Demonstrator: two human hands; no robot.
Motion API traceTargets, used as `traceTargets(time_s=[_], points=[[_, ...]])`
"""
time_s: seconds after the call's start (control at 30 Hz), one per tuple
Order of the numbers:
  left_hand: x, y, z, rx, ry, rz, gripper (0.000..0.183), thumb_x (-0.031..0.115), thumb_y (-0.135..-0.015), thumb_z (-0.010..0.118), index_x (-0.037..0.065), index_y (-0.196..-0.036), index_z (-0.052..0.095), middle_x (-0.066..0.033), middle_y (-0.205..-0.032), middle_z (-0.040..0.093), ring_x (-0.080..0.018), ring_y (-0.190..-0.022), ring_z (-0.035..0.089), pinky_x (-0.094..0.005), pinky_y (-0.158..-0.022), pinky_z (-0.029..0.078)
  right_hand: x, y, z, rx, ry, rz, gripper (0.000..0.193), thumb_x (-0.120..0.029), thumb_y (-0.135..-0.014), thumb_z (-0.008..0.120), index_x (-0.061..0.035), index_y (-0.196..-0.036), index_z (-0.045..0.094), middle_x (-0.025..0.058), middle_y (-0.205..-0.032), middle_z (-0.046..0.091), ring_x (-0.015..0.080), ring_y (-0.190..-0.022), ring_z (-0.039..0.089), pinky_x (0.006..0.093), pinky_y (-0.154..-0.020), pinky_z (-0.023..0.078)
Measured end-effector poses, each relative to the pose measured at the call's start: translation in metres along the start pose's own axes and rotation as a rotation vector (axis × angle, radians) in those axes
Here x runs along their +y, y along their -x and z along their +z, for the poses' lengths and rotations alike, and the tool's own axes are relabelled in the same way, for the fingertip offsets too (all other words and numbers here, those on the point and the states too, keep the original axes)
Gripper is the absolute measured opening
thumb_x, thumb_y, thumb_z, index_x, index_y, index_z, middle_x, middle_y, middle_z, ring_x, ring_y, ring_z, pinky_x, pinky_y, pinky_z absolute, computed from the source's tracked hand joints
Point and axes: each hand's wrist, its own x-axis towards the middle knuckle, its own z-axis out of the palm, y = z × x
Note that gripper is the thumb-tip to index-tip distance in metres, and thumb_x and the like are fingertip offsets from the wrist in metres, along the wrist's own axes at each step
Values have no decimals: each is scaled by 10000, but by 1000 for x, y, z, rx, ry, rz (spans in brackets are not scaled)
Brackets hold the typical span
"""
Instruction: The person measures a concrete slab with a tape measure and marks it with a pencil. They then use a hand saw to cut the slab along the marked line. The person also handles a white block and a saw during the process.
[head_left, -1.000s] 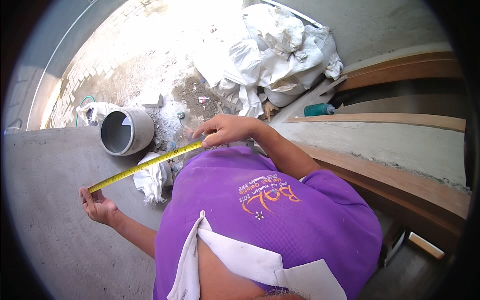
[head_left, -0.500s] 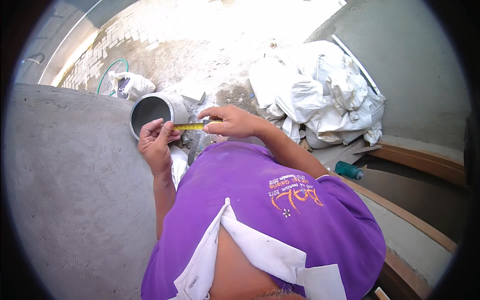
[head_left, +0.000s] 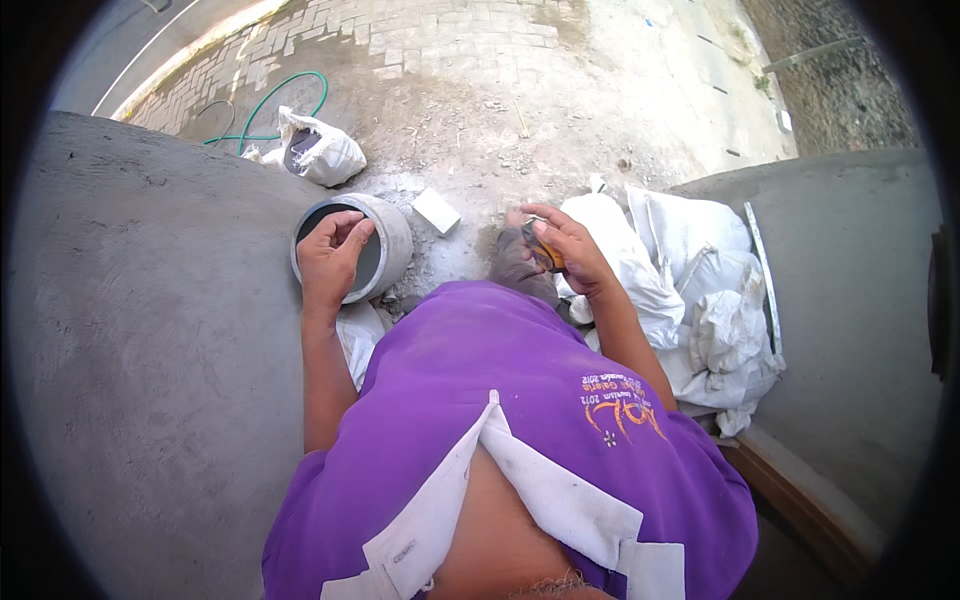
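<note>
My right hand [head_left: 575, 247] is wrapped round a yellow-orange and black tape measure [head_left: 547, 256], held above my lower leg and beside the white sacks. No blade shows stretched between my hands. My left hand [head_left: 332, 255] hangs over the open mouth of a grey round concrete pipe [head_left: 396, 238]. Its fingers are curled in, with thumb and forefinger close together, and nothing visible in them. A pale rectangular block [head_left: 436, 211] lies on the ground to the right of the pipe.
Rough grey walls stand on my left [head_left: 150, 330] and right [head_left: 840, 300]. Crumpled white sacks [head_left: 700, 300] are heaped at the right, with a thin pale strip [head_left: 764, 270] against them. Farther off lie a torn white sack [head_left: 335, 155] and a green hose [head_left: 322, 90]. A wooden edge [head_left: 800, 495] runs low right.
The yellow blade stretched between my hands is no longer visible. My hands have moved apart, the right one going right with the tape measure. The view has shifted, showing more ground ahead.
</note>
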Motion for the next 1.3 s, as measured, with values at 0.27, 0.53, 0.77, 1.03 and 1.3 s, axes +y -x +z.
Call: traceTargets(time_s=[0.27,0.53,0.77,1.03,1.3], points=[[41,-123,-52,650,-354,9,234,154,-898,734,-11,-1060,697,-37,-889,702,-119,-799,645,-258,-757,524,-105,-123,-118,34,45,19,394,-261,-911,698,-35,-1214,586,66,-865,627,138,-706,644,256,-528,504],[137,-161,-210,1539,-911,58,398,352,-868,731,74,-1147,676,-169,-1423,454,-304,-1311,459,-421,-1006,454,-149,-210,-201,138,430,226,378,-292,-861,745,-37,-1100,600,33,-689,583,128,-541,592,262,-416,442],[125,-258,-345,1754,-1307,117,909,644,-790,696,-4,-1377,450,-284,-1502,284,-441,-1437,206,-571,-1141,219,-94,-255,-308,250,598,619,264,-263,-869,708,-40,-946,591,42,-644,537,161,-444,538,318,-358,418],[87,-310,-376,1953,-1513,53,1203,806,-745,562,-100,-1449,197,-418,-1491,164,-562,-1447,12,-723,-1088,-26,-72,-344,-304,249,818,744,264,-264,-863,704,-44,-949,588,48,-656,541,169,-467,549,328,-367,429],[84,-315,-372,2037,-1454,100,1143,836,-774,495,-95,-1406,288,-379,-1503,200,-550,-1445,64,-718,-1091,76,-125,-566,-267,94,1023,526,278,-276,-856,707,-48,-960,588,50,-670,544,177,-495,563,332,-384,443]])
